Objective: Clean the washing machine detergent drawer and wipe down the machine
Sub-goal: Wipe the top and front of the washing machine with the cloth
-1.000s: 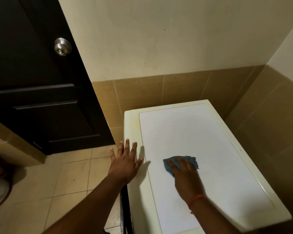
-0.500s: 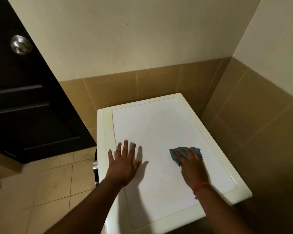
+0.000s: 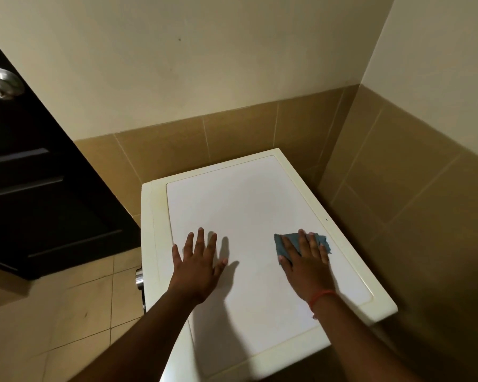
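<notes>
Hands on the washer (image 3: 246, 205), both of them, seen from above. Left hand (image 3: 198, 267) lies flat on the white top panel, fingers spread wide and straight, thumb out to the right, holding nothing; its shadow falls just beside it on the panel. Right hand (image 3: 305, 261) presses a blue cloth (image 3: 283, 244) down on the same panel, fingers straight across it, the cloth poking out past the fingertips and on the thumb side. That cloth sits toward the right edge of the panel, close to the cream rim. A red band (image 3: 322, 296) circles the right wrist. The two hands are well apart, the bare white panel between them.

Washer stands in a corner, its back to a tiled wall (image 3: 232, 133) and its right side near another tiled wall. A chrome part (image 3: 139, 279) shows at the washer's left side, below the rim. Left of it, a dark door (image 3: 39, 188) with a round metal knob (image 3: 3, 83), and a tiled floor (image 3: 66, 312) below. Detergent drawer: cannot tell where it is from this angle.
</notes>
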`<state>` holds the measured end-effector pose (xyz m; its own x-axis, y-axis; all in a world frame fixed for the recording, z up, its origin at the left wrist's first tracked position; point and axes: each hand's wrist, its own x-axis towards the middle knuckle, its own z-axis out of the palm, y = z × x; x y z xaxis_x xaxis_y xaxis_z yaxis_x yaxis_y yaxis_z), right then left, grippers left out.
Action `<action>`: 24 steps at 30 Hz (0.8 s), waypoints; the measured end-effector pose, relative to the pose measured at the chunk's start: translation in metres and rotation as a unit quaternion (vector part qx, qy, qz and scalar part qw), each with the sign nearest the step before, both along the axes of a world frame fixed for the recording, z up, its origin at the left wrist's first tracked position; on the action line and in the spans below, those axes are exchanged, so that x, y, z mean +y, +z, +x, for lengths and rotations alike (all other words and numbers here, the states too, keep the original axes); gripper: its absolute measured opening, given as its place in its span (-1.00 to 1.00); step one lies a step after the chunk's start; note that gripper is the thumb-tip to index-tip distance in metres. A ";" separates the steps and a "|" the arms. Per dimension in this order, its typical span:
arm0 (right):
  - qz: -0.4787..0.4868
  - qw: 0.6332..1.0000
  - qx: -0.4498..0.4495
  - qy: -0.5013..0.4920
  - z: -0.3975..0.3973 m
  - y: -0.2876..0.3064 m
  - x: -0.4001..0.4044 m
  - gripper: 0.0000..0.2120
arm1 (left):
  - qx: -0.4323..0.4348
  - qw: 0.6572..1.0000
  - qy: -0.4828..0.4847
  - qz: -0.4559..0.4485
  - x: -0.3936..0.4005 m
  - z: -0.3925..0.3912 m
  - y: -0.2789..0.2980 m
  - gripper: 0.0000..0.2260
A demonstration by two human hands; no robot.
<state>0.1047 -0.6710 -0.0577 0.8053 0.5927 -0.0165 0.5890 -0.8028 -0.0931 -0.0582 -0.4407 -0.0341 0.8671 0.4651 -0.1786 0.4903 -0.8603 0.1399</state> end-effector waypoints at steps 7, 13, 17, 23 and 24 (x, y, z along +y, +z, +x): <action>-0.009 0.999 -0.015 -0.051 0.021 0.000 -0.010 -0.50 | 0.008 1.000 0.008 0.014 0.006 -0.001 0.003 -0.35; -0.035 0.998 -0.018 -0.047 0.044 -0.002 -0.021 -0.51 | 0.012 1.000 0.017 0.012 0.012 -0.010 0.007 -0.34; -0.035 0.999 -0.016 -0.034 0.036 -0.003 -0.009 -0.52 | 0.014 0.999 0.029 0.014 0.018 -0.021 0.008 -0.36; -0.024 0.994 0.005 -0.103 0.065 0.003 -0.017 -0.51 | 0.026 0.999 0.034 0.017 0.030 -0.038 0.013 -0.36; -0.033 0.996 0.004 -0.080 0.059 0.002 -0.010 -0.51 | 0.029 0.999 0.037 0.017 0.032 -0.042 0.013 -0.37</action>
<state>0.1636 -0.6808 -0.0559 0.8893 0.4537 -0.0581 0.4519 -0.8911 -0.0419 -0.1002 -0.4083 -0.0207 0.8188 0.5338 -0.2111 0.5588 -0.8254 0.0803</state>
